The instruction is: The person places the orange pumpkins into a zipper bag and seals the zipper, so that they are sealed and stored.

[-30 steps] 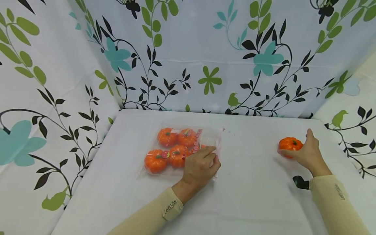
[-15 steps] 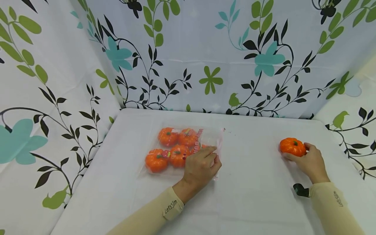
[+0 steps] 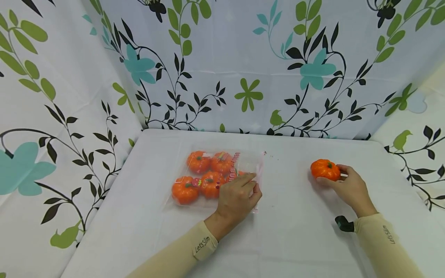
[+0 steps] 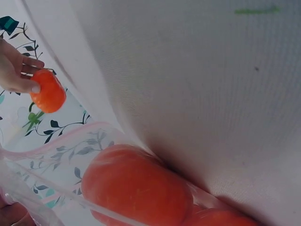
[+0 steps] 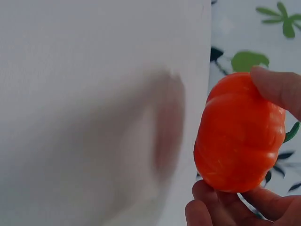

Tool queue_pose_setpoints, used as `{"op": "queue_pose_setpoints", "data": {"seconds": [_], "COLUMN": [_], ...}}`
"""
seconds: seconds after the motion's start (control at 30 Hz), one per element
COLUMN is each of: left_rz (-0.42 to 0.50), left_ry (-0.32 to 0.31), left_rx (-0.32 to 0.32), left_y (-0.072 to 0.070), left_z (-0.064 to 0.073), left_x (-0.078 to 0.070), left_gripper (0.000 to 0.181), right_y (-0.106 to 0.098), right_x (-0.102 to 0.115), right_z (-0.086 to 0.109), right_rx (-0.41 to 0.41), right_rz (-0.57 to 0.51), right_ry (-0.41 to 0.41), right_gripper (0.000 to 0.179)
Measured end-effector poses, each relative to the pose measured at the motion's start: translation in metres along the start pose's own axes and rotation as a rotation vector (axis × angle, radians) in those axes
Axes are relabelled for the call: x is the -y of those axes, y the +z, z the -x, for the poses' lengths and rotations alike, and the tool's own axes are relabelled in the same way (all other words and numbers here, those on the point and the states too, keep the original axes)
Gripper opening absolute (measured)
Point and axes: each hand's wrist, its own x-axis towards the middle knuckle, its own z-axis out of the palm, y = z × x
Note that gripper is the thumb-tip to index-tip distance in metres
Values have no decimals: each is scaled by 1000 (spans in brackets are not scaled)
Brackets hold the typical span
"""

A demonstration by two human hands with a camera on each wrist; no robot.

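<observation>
Left sleeve [image 3: 177, 255] reads "Let'sSlim"; right sleeve [image 3: 386, 243], apparently, too.

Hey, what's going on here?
A person's right hand holds a small orange pumpkin above the white table. Their left hand grips a clear plastic bag by its pink-edged end. Several similar pumpkins are already inside; the held one is outside, well to the bag's right.
</observation>
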Motion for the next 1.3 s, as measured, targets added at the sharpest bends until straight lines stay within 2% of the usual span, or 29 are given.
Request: {"op": "queue_pose_setpoints", "data": {"seconds": [0.23,0.5,0.77,1.0,1.17,1.3], "left_rz": [0,17,14,12,17,20], "left_ry": [2,1,12,30,22,19], "left_rx": [-21,-7,-25,-59,-46,-37], "left_y": [2,0,0,0,0,2], "left_z": [0,-3,-5,-5,-4,-3], "left_x": [-1,-2,-1,-2,-1,0], "left_gripper": [8,8,7,10,12,12], "right_y": [34,72,98,115,119,116], "right_x": [43,78,96,106,109,110], "right_z": [13,23,23,19,17,18], "right_rx": [67,91,94,45,33,57], "right_rz": [-22,-57,-93,-150,-188,-181], "right_ry": [-152,-238,-267,-287,-338,-344], "right_gripper": [103,98,94,82,80,80]}}
